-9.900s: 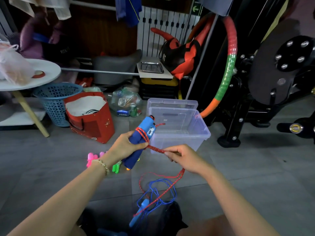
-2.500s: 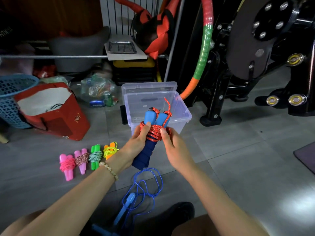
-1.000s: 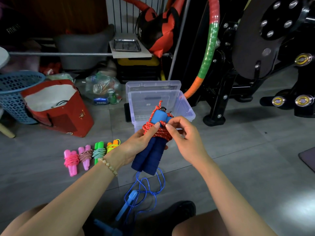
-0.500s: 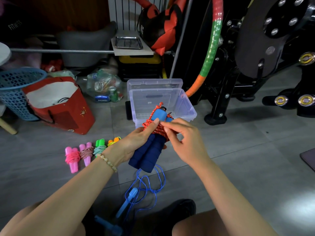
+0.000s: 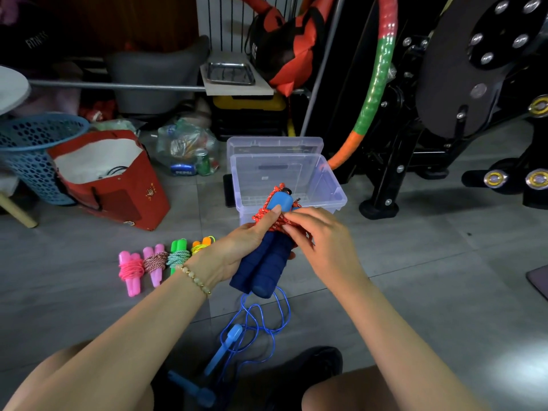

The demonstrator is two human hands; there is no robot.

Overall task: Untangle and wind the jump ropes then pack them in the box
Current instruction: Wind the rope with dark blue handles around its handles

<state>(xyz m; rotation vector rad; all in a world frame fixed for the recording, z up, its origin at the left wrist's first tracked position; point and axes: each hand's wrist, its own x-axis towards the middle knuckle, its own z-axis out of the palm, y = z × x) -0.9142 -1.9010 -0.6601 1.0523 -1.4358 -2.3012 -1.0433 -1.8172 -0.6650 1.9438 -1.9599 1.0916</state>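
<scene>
Grey floor (image 5: 415, 292) lies below both hands. The left hand (image 5: 234, 250) grips the blue handles (image 5: 264, 271); the right hand (image 5: 323, 241) pinches the red rope (image 5: 268, 216) wound round them, box (image 5: 335, 185) just beyond.

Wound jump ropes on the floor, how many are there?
4, in a row: pink bundle, striped-cord bundle, green bundle, and orange bundle, partly hidden behind the left hand.

Your view is bright in the middle, soft light from above, a white shine on the floor (image 5: 510, 345) at your lower right, dark at the back left, jump rope (image 5: 264, 262) sharp and clear, edges bent by the wide lens, faint shadows
</scene>
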